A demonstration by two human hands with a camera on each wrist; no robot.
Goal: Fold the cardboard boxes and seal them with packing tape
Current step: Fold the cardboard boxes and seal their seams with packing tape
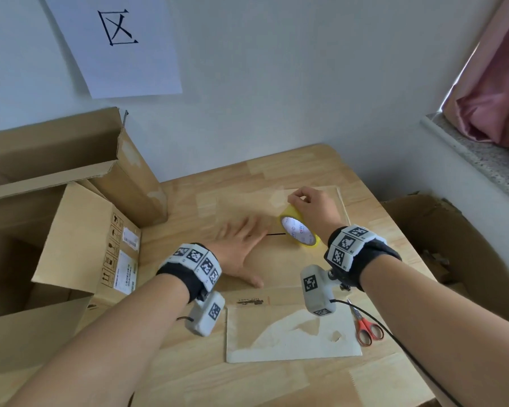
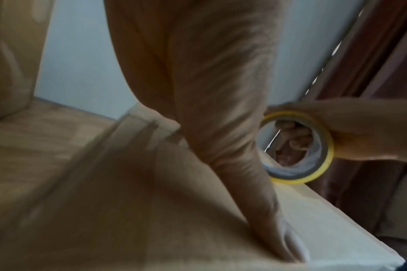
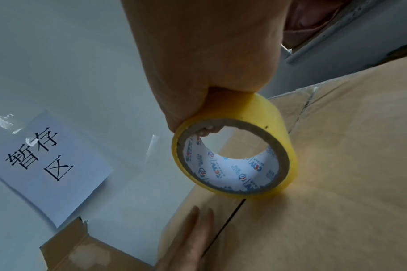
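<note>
A closed brown cardboard box (image 1: 279, 268) stands on the wooden table (image 1: 247, 386), its top flaps meeting at a dark seam (image 1: 275, 234). My left hand (image 1: 241, 242) lies flat on the box top with straight fingers, blurred, over the left part of the seam. My right hand (image 1: 309, 205) grips a yellow roll of packing tape (image 1: 299, 229) that stands on edge on the seam at the right. In the right wrist view the tape roll (image 3: 237, 157) touches the box (image 3: 325, 183) and the left hand's fingers (image 3: 193, 236) lie beside the seam.
Red-handled scissors (image 1: 366, 329) lie on the table at the box's right front corner. Large open cartons (image 1: 80, 230) stand to the left, another open carton (image 1: 453, 245) to the right. A paper sign (image 1: 115, 39) hangs on the wall behind. A cable (image 1: 394, 342) runs from my right wrist.
</note>
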